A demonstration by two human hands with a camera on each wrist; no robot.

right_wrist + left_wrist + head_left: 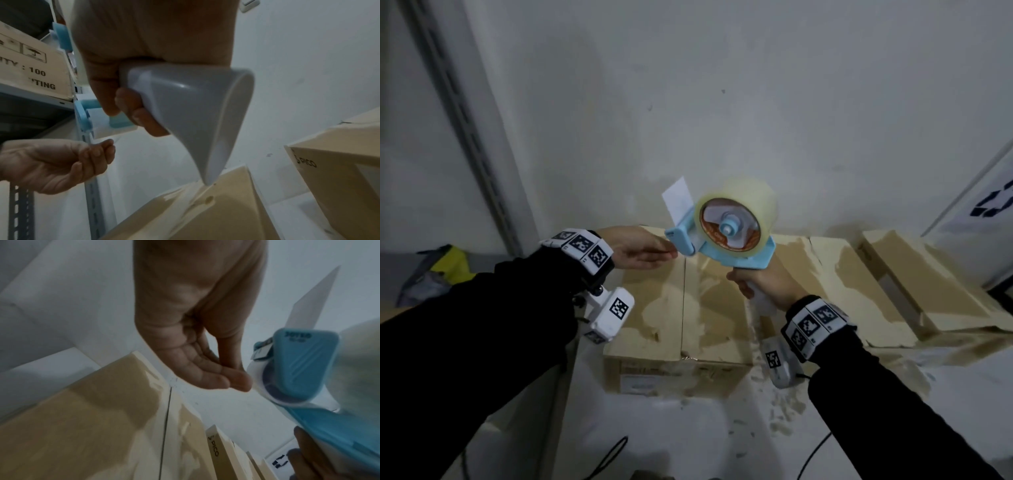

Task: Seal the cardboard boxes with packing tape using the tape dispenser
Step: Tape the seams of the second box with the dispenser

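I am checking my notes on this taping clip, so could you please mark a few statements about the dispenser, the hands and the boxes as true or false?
1. The right hand grips the tape dispenser by its handle. True.
2. The dispenser is pressed flat on the nearest cardboard box. False: it is held up in the air above the box.
3. The left hand reaches toward the dispenser's front end, fingers together. True.
4. The tape roll is opaque brown. False: it is clear, yellowish tape on a brown core.
5. Only one box is in view. False: more boxes lie to the right.
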